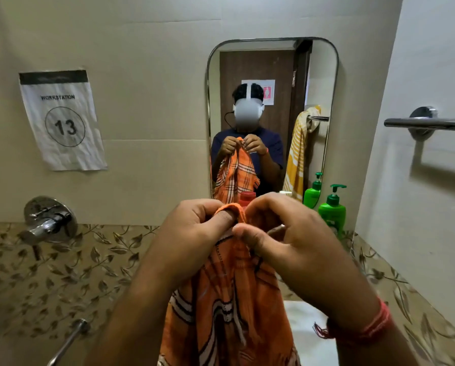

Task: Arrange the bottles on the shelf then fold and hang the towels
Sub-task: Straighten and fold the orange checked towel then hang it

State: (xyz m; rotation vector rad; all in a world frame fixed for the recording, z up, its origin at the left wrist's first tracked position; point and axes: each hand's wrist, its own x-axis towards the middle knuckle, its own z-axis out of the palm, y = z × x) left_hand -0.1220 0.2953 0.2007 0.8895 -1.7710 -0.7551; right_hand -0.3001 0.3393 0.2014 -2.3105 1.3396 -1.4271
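An orange checked towel (229, 307) hangs down in front of me, held up at its top edge. My left hand (192, 231) pinches the top edge from the left, thumb on the cloth. My right hand (289, 239) pinches the same edge right beside it, so the two hands nearly touch. A green pump bottle (332, 210) stands below the mirror on the right. Just behind the towel's top a red bottle cap (247, 198) shows; the body of that bottle is hidden. A steel towel bar (429, 123) is fixed to the right wall.
A mirror (274, 75) on the wall ahead reflects me, the towel and a yellow striped towel hung behind me. A chrome tap (46, 223) juts from the left wall above leaf-patterned tiles. A "Workstation 13" sheet (62, 120) is taped at left.
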